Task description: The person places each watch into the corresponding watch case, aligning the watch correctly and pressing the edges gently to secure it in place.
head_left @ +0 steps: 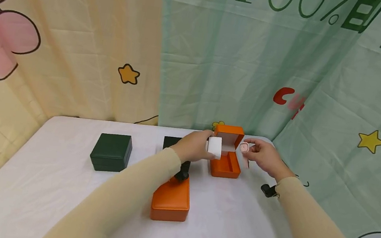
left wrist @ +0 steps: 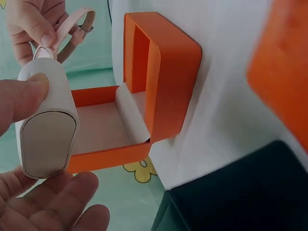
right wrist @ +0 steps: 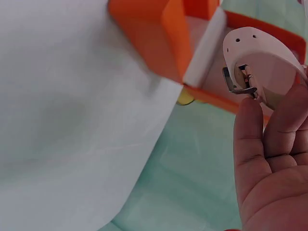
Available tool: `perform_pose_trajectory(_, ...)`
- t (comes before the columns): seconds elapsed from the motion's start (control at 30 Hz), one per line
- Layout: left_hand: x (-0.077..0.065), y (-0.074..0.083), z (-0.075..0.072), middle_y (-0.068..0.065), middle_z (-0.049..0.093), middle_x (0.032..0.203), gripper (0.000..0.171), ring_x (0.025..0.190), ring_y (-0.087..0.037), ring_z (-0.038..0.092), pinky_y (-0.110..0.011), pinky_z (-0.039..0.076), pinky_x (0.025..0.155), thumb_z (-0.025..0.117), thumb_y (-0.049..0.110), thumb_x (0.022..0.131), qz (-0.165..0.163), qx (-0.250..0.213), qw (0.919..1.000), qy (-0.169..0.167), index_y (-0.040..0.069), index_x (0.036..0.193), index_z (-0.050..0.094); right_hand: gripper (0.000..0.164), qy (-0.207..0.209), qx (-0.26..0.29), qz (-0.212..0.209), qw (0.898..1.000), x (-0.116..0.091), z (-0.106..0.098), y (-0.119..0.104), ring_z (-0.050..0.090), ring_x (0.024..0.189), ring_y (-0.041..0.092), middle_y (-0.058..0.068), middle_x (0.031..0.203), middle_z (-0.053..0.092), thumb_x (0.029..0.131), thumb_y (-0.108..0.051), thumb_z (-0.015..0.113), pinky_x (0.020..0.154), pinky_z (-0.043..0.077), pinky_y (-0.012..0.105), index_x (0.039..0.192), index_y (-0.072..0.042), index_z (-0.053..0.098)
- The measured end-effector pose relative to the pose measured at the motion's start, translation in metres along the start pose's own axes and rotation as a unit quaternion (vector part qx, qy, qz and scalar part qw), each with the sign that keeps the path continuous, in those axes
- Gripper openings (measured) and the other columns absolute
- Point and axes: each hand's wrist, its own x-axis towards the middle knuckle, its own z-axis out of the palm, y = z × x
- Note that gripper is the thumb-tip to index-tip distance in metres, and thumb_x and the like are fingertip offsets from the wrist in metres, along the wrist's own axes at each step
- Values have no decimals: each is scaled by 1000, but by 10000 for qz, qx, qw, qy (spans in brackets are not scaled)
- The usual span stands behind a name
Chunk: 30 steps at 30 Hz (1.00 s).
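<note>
My left hand holds a white watch cushion between thumb and fingers, above the front left of an open orange watch box. In the left wrist view the cushion shows a flat, pale end. My right hand pinches a pink watch just right of the box. The strap is buckled into a loop in the right wrist view. Watch and cushion are close together; whether they touch I cannot tell. The box's lid stands up at the back, and its base has a divider.
A closed orange box lies nearer, partly under my left forearm. At the left sits a closed dark green box. Another dark green box is mostly hidden by my left arm. Curtains hang behind the white table.
</note>
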Motion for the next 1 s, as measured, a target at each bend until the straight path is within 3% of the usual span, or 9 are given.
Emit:
perform_pose_trajectory(0.27, -22, -11, -18, -5, 63, 135, 74, 117, -21, 66, -36, 59, 100, 87, 32, 89, 258, -103, 9995, 151, 10, 149, 49, 46, 28, 364, -264, 9990, -4, 17, -32, 51, 84, 25, 10, 95, 63, 99, -17, 74, 64, 43, 28, 142, -9, 59)
perform_pose_trajectory(0.37, -31, -18, -24, -8, 60, 140, 76, 121, -25, 69, -37, 59, 102, 87, 28, 88, 281, -302, 9989, 225, 9, 150, 48, 44, 31, 592, -414, 9974, -6, 24, -44, 54, 90, 25, 10, 99, 62, 99, -13, 74, 69, 50, 22, 141, -7, 59)
perform_pose_trajectory(0.53, -44, -31, -31, -8, 59, 140, 75, 115, -22, 70, -37, 60, 101, 88, 27, 88, 205, -311, 9984, 425, 10, 149, 48, 44, -30, 910, -673, 9936, -6, 39, -60, 59, 97, 25, 12, 106, 64, 99, -9, 73, 81, 57, 19, 140, -3, 60)
perform_pose_trajectory(0.8, -71, -49, -40, -9, 51, 153, 81, 117, -22, 69, -40, 59, 103, 86, 29, 89, 17, -242, 9972, 709, 11, 155, 43, 46, -244, 1415, -1159, 9828, -5, 64, -80, 64, 104, 20, 16, 123, 66, 98, -5, 73, 87, 58, 19, 141, -1, 60)
perform_pose_trajectory(1.0, -88, -62, -41, -10, 50, 152, 80, 110, -20, 69, -40, 61, 98, 86, 28, 90, 88, -467, 9948, 896, 11, 155, 42, 27, -281, 1696, -1101, 9789, -3, 86, -93, 70, 99, 17, 17, 118, 73, 101, -10, 71, 90, 61, 22, 124, 3, 68)
